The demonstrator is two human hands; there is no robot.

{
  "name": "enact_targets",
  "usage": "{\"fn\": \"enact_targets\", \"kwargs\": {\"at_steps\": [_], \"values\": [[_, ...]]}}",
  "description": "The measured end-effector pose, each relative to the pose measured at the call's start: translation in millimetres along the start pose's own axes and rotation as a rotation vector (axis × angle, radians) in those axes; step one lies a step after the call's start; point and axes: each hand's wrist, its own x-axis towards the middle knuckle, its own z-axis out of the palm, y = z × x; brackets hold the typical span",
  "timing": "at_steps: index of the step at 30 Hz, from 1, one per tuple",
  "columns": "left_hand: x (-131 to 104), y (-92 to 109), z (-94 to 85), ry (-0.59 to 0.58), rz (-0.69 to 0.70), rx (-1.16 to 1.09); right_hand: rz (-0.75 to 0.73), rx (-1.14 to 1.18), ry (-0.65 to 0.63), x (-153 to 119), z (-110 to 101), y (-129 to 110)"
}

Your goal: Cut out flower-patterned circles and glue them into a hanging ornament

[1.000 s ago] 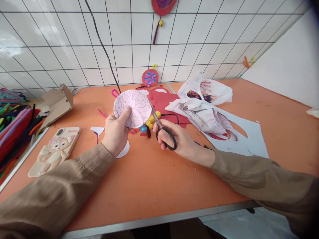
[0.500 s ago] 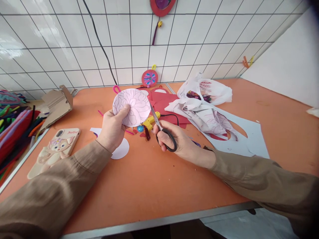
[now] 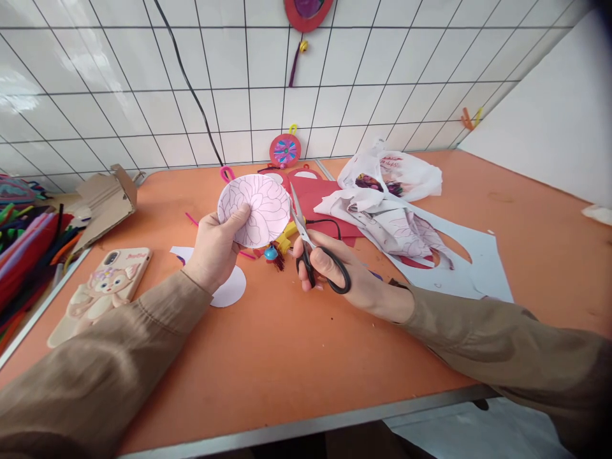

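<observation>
Between thumb and fingers, my left hand (image 3: 215,248) pinches a round disc of fabric with a flower line drawing (image 3: 262,210), held up above the table. Black-handled scissors (image 3: 336,271) are in my right hand (image 3: 358,274), fingers in the loops. Their blades point up and away, spread slightly, close beside the disc's right edge. Behind the scissors lies a yellow glue gun (image 3: 287,237) with a black cord. A blue bell (image 3: 271,254) with a dark tassel is just below the disc. Under my left wrist sits a white paper circle (image 3: 230,290), partly covered.
Red paper sheets (image 3: 315,191), a white plastic bag (image 3: 415,175) and crumpled printed fabric (image 3: 382,217) lie at the back. White cut-out paper (image 3: 482,261) is on the right. To the left are a phone (image 3: 108,287), torn cardboard (image 3: 108,204) and pipe cleaners (image 3: 33,255). A round ornament (image 3: 285,150) leans on the tiled wall.
The scissors' handles have spread apart and the blades have opened a little beside the disc. My left hand and the disc have barely shifted.
</observation>
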Motion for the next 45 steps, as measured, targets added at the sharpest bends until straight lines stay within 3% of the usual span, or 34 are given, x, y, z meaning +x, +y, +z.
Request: {"fn": "enact_targets", "kwargs": {"at_steps": [9,20,32,45], "values": [[0.2,-0.5,-0.6,0.025,-0.010,0.010,-0.058,-0.014,0.024,1.1,0.4,2.3],[0.1,-1.5,-0.1,0.006,-0.022,-0.010,-0.022,-0.016,0.004,0.8,-1.1,2.4],[-1.8,1.5,0.3,-0.088,-0.086,0.063,-0.065,-0.044,-0.003,3.2,-5.6,4.9],[1.5,1.7,-3.2,-0.105,-0.088,0.084,-0.048,-0.028,0.046,2.8,-4.5,5.8]]}}
